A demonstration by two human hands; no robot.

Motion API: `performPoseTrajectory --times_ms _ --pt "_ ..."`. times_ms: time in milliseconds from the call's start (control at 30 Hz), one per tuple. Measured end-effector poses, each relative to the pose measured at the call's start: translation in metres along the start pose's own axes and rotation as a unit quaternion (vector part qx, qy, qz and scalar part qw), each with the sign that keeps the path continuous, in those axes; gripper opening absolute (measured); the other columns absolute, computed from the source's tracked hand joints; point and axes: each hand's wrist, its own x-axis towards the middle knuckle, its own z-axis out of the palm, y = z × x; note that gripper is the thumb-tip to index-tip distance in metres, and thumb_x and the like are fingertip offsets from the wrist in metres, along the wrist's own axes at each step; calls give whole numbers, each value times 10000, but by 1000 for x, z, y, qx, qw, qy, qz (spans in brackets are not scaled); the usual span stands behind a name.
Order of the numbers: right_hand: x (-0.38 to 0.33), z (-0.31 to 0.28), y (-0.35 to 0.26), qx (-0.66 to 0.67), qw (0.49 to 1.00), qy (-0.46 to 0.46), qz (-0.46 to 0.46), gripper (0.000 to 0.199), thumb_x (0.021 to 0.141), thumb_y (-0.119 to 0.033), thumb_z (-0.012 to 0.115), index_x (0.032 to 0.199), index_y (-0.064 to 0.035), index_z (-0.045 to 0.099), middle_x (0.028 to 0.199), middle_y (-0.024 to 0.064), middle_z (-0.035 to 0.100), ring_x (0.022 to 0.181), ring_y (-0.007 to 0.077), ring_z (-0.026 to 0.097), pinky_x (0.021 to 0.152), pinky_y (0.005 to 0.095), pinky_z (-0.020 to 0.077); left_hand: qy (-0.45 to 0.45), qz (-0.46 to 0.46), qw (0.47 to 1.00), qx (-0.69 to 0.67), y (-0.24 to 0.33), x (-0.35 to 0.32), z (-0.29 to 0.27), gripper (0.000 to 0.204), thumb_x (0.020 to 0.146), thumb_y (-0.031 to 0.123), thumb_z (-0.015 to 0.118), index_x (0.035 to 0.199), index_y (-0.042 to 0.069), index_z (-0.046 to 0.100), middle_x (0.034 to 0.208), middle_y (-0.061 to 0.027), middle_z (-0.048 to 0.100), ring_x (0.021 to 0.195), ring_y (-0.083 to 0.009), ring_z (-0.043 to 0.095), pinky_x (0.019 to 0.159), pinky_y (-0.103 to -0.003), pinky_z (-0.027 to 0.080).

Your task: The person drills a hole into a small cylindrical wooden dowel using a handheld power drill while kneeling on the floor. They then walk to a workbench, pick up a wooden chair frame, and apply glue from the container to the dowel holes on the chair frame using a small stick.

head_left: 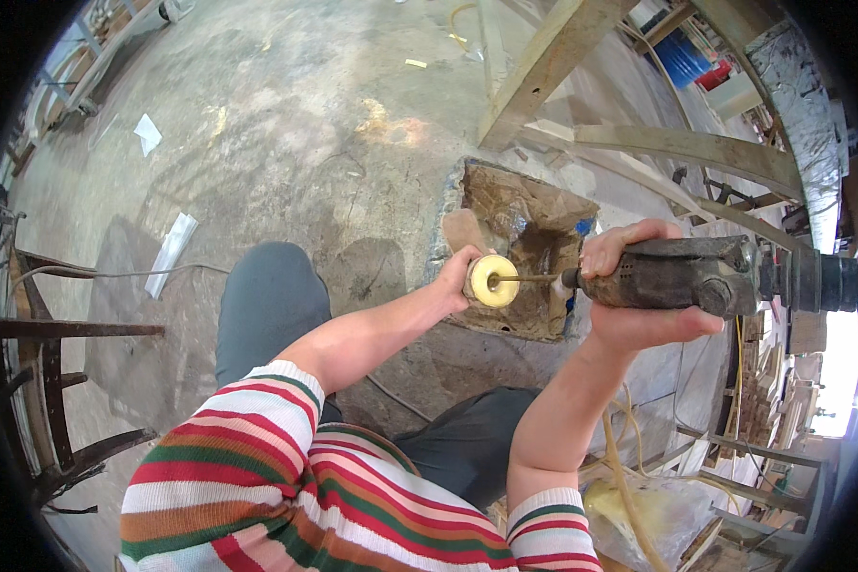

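My left hand (456,276) is closed around a round, pale yellow piece (492,282) with a lighter rim and a dark hole in its middle. A thin brown shaft (534,278) runs from this hole to the nose of a dark, worn power tool (677,272). My right hand (629,257) grips the tool's front body, fingers over the top and thumb stretched along the near side. Just beyond my left hand shows a flat brown piece (463,232); I cannot tell whether it joins the yellow piece. Both hands are above a box lined with brown paper (534,195).
Wooden beams (558,57) of a frame rise at the far right. A dark chair (48,372) stands at the left. Cables cross the concrete floor (286,133), where white scraps (147,133) lie. A clear plastic bag (639,520) and stacked timber (777,381) are at the right.
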Motion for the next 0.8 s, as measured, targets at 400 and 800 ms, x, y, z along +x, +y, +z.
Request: performPoseTrajectory --times_ms 400,800 --pt "1 0 -2 -15 1000 0 14 976 515 -904 333 827 12 460 558 86 486 480 169 467 487 277 398 -11 -3 1000 0 -1 -1 1 247 738 196 448 935 72 530 882 -76 590 820 -243 582 768 -421 491" --pt "1 -6 4 -9 1000 14 17 975 531 -897 336 849 15 472 556 89 481 476 172 467 485 279 402 -4 -21 1000 -7 -2 -3 6 243 734 184 450 945 98 535 917 -66 586 863 -269 574 796 -485 472"
